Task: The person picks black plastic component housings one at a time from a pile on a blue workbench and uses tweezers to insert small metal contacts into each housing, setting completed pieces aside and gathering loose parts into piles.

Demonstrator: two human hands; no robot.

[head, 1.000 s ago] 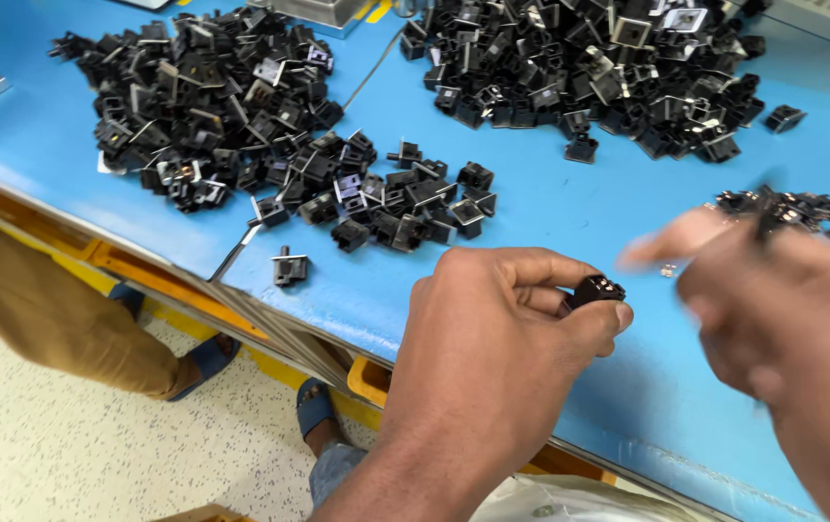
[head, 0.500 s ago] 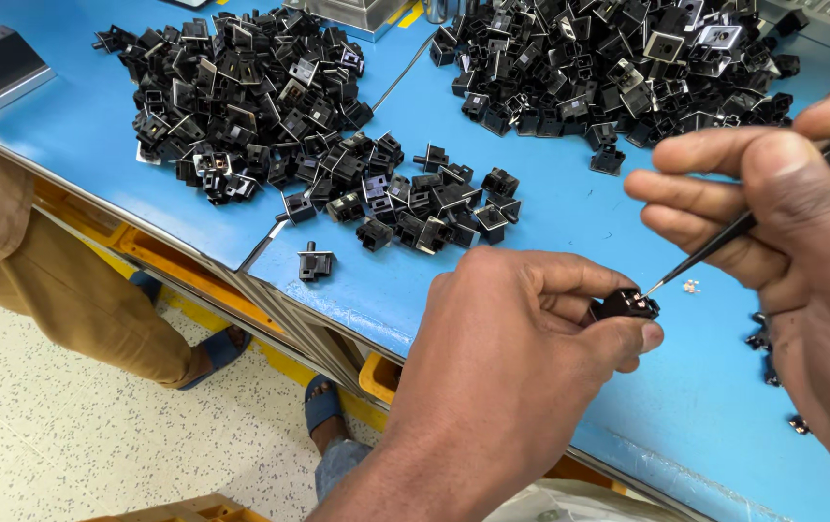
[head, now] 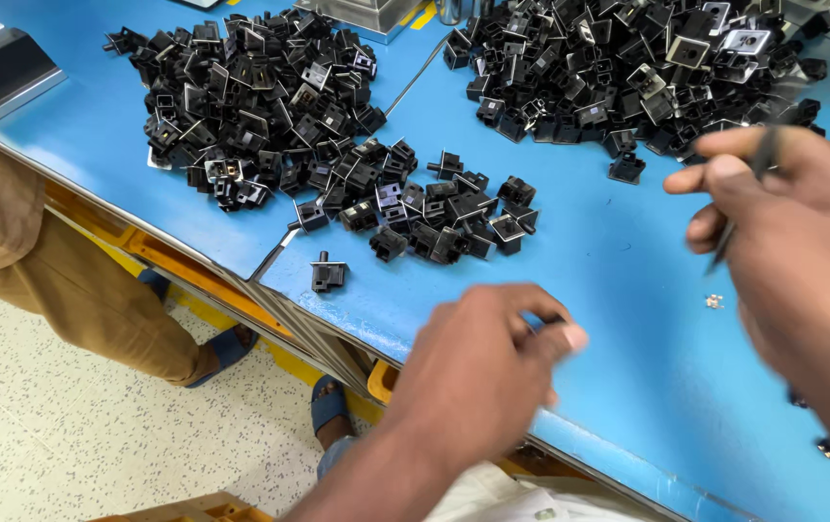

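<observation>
I see a smooth blue table point(head: 618, 261) running across the upper and right part of the frame, with a speckled pale floor point(head: 67, 435) in the lower left. Two heaps of small black plastic parts lie on it, blocky and angular, some with shiny metal inserts: one heap point(head: 250, 106) in the upper left, the other point(head: 647, 68) along the top right. A looser spill of the same parts point(head: 434, 217) trails toward the middle, and a single part point(head: 328, 275) with a short stem sits alone near the table's front edge.

My left hand point(head: 482, 372) is low in the centre, blurred, its fingers curled in with thumb against fingertips; I cannot tell whether anything is pinched there. My right hand point(head: 801, 242) is at the right edge, also blurred, closed on a thin dark tool point(head: 743, 203) that slants down from between thumb and forefinger. A tiny pale metal piece point(head: 713, 302) lies on the table just below the tool's tip, near the right hand and well apart from the left. The single stemmed part is to the upper left of my left hand, not touching it.

At the left, a person's tan trouser leg point(head: 76, 290) and a blue sandal point(head: 226, 348) stand beside the table. A grey box-shaped thing point(head: 4, 72) sits in the upper left corner.
</observation>
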